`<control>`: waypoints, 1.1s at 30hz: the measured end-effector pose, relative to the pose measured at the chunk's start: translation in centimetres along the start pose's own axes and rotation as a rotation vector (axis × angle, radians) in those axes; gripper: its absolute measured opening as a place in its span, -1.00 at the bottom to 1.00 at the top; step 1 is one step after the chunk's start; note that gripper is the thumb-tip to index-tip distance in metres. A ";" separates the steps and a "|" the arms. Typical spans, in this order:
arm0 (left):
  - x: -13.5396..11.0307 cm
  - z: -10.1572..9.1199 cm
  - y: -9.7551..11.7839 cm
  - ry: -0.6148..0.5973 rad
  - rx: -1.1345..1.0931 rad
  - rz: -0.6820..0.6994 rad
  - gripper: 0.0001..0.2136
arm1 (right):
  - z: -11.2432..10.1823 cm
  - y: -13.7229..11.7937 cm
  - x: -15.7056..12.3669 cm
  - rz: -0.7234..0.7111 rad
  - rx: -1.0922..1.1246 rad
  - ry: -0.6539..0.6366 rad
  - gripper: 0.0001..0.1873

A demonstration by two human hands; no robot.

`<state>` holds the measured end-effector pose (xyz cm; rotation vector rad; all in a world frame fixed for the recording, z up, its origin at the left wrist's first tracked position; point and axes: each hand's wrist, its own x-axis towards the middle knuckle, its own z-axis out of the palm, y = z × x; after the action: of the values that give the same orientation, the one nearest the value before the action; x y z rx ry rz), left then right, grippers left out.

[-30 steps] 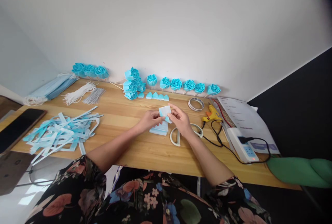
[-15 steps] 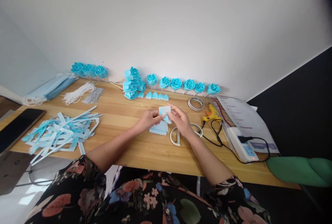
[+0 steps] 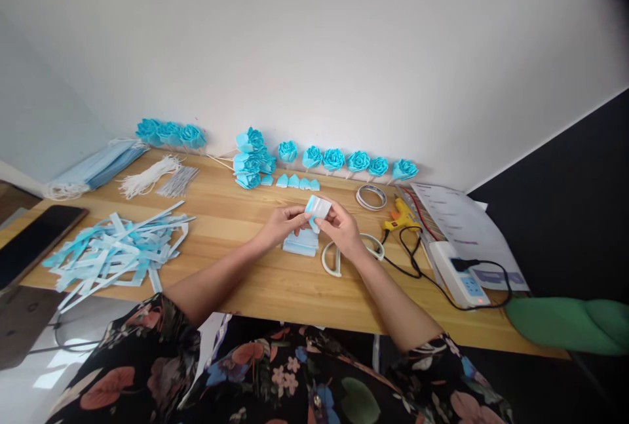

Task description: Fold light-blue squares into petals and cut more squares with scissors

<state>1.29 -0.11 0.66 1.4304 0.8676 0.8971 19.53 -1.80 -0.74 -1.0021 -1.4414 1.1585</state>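
Between my two hands is a small piece of blue and white mask fabric (image 3: 318,206), partly folded. My left hand (image 3: 284,226) pinches its left side between thumb and fingers. On the other side my right hand (image 3: 341,226) grips it, thumb in front and fingers behind. Below them a small stack of light blue fabric pieces (image 3: 301,244) lies on the wooden table (image 3: 260,286). Scissors with white handles (image 3: 332,260) rest partly under my right wrist. Just beyond my hands sits a short row of folded blue petals (image 3: 293,181).
Blue fabric roses (image 3: 333,158) line the wall. To the left are cut strips (image 3: 122,250), white ear loops (image 3: 150,176), grey wires (image 3: 177,181), masks (image 3: 98,165) and a phone (image 3: 37,240). Rightward are a tape roll (image 3: 371,196), a yellow glue gun (image 3: 401,215), a power strip (image 3: 459,273) and cords.
The fabric piece has turned and tilted in my fingers, and its top edge now slants down to the right. My hands have shifted slightly around it; the other things stay put.
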 end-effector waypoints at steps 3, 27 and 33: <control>-0.1 -0.1 0.2 0.027 0.030 0.025 -0.60 | -0.1 0.2 0.0 0.010 -0.028 0.010 -0.41; -0.4 0.0 0.7 -0.102 -0.101 -0.150 -0.54 | -0.8 -1.9 -0.1 -0.338 -0.456 -0.013 -0.78; -0.4 0.0 0.7 -0.113 -0.098 -0.121 -0.52 | -0.8 -1.8 -0.1 -0.358 -0.464 -0.021 -0.70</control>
<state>1.08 -0.50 1.35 1.3171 0.8055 0.7504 20.26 -2.12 1.03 -0.9839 -1.8644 0.5872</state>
